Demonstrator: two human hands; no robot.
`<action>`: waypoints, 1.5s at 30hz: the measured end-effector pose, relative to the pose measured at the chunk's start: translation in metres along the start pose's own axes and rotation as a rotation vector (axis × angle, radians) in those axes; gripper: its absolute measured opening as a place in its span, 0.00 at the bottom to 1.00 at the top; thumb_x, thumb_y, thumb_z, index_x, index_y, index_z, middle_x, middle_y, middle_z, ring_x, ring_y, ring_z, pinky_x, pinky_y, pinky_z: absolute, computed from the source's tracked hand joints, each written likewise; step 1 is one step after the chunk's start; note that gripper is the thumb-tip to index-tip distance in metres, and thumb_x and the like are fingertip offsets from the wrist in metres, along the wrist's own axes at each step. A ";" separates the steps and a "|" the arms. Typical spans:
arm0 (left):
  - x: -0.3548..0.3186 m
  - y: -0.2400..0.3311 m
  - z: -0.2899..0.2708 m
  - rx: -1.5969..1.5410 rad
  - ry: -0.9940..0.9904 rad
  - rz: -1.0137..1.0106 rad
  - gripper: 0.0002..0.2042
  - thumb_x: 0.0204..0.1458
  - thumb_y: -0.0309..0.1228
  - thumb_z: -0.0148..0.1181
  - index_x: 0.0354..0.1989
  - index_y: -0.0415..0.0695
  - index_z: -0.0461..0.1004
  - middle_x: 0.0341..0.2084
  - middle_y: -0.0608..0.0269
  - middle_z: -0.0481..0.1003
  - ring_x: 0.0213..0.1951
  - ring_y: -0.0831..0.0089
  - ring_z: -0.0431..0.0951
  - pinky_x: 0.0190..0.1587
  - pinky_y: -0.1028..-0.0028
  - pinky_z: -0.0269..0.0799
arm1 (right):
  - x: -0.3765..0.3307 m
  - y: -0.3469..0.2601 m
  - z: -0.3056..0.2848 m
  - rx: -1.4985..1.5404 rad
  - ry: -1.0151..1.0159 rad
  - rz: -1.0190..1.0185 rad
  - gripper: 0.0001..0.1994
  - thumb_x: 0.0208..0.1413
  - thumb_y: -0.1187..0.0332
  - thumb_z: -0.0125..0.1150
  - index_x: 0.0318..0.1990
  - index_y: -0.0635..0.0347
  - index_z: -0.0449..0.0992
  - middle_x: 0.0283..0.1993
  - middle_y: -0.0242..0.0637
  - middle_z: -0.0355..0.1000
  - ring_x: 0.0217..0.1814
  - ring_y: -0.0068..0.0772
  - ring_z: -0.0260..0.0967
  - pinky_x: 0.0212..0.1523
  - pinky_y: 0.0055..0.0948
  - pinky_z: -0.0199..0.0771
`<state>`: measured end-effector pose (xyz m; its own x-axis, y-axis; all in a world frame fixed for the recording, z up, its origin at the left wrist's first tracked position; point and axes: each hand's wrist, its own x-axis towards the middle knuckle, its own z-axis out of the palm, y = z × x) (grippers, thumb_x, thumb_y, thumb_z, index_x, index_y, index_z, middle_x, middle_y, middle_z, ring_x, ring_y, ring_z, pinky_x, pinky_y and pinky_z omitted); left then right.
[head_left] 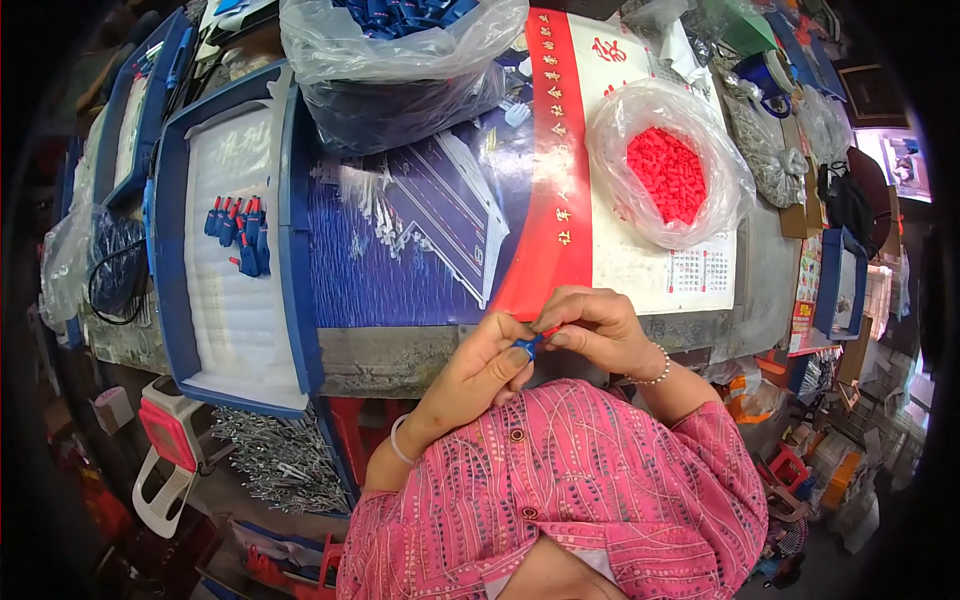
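My left hand [482,368] is closed on a small blue plastic part [528,347] just in front of the table edge. My right hand [603,328] pinches a small red piece [549,331] against the end of that part; the fingers partly hide where they meet. Over to the left, a blue tray [300,235] lined with white holds several blue parts with red tips [240,232]. A clear bag of red pieces [668,178] stands open at the right. At the far side is a large clear bag [405,100] filled with blue parts.
A blue-and-red printed sheet with calendar pages [540,200] covers the tabletop. Many metal rods [280,462] lie in a heap below the tray, near a pink-and-white stool [170,435]. More plastic bags [765,150] crowd the far right.
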<state>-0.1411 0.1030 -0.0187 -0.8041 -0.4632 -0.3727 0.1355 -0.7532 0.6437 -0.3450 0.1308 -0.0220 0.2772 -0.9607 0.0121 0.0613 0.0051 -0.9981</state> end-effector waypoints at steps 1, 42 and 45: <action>-0.001 0.000 -0.001 0.026 0.001 -0.002 0.07 0.60 0.31 0.43 0.42 0.43 0.59 0.20 0.68 0.62 0.18 0.85 0.58 0.20 0.86 0.54 | 0.002 -0.005 -0.002 0.001 -0.005 0.000 0.08 0.50 0.73 0.59 0.36 0.67 0.73 0.35 0.40 0.69 0.32 0.27 0.69 0.32 0.22 0.70; -0.009 -0.002 0.003 0.942 0.030 0.202 0.14 0.49 0.30 0.57 0.38 0.37 0.61 0.28 0.44 0.72 0.33 0.47 0.73 0.31 0.61 0.68 | -0.008 -0.023 -0.008 -1.074 -0.498 -0.372 0.15 0.37 0.62 0.65 0.26 0.61 0.67 0.27 0.35 0.65 0.28 0.34 0.65 0.31 0.32 0.66; -0.009 -0.005 0.001 0.987 0.027 0.240 0.13 0.49 0.30 0.57 0.37 0.38 0.61 0.24 0.45 0.71 0.30 0.45 0.73 0.28 0.60 0.67 | -0.018 -0.005 0.001 -0.957 -0.373 -0.288 0.11 0.46 0.62 0.59 0.25 0.59 0.67 0.19 0.34 0.59 0.21 0.35 0.61 0.26 0.30 0.62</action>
<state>-0.1353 0.1110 -0.0182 -0.8033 -0.5712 -0.1686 -0.2569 0.0770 0.9634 -0.3492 0.1486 -0.0173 0.6581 -0.7447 0.1111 -0.5628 -0.5846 -0.5844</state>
